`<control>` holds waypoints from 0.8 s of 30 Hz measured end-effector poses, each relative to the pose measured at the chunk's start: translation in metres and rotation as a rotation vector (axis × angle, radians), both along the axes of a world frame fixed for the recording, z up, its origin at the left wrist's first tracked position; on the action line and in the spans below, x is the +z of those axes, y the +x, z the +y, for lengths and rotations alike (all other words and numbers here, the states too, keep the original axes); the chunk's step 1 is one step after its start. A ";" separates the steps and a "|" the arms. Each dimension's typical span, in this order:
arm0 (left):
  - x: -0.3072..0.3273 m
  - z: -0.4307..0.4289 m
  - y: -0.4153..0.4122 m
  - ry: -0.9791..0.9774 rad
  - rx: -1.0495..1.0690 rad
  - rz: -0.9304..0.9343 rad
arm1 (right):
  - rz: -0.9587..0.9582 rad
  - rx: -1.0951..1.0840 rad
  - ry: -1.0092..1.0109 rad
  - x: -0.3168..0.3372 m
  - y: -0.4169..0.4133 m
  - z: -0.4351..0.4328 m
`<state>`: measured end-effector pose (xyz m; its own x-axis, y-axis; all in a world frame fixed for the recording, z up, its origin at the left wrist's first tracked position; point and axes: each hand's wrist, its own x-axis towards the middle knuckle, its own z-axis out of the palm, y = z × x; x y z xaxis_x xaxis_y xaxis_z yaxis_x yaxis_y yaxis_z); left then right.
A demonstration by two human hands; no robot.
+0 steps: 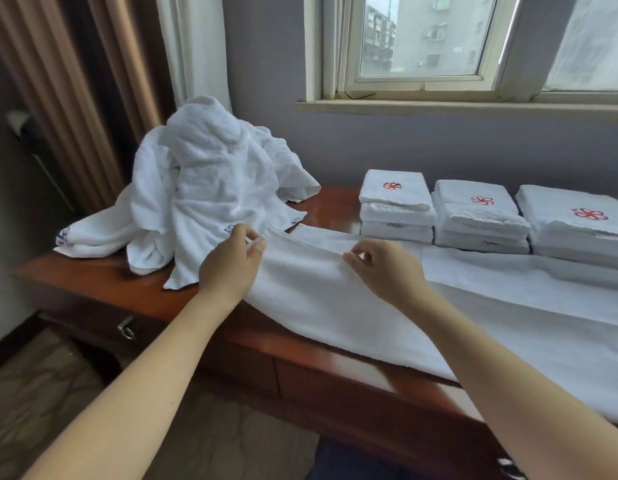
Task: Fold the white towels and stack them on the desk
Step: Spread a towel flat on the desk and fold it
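Towel (369,306): white, plain, spread long across the table (103,282), upper layer doubled over lengthwise, running out of frame on the right. Left hand (231,261) pinches the corner at its left end. Right hand (383,268) pinches the far folded edge close by, fingers curled. Heap of unfolded white towels (210,188) sits at the table's left end, touching the spread one. Three folded stacks (480,216) line the back right, red emblem on each top. Drawer (126,328) in the table front is closed, contents hidden.
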<state>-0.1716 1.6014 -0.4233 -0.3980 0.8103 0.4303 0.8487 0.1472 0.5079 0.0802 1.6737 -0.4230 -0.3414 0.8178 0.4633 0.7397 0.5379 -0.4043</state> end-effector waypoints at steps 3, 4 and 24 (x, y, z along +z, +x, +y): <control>-0.012 0.001 -0.003 -0.073 -0.001 0.030 | -0.058 0.001 -0.070 -0.017 -0.004 0.002; -0.015 0.003 -0.004 -0.095 -0.002 0.032 | -0.072 0.002 -0.096 -0.022 -0.005 0.003; -0.023 0.033 0.048 -0.118 -0.257 0.149 | -0.143 0.088 -0.017 -0.027 0.008 0.012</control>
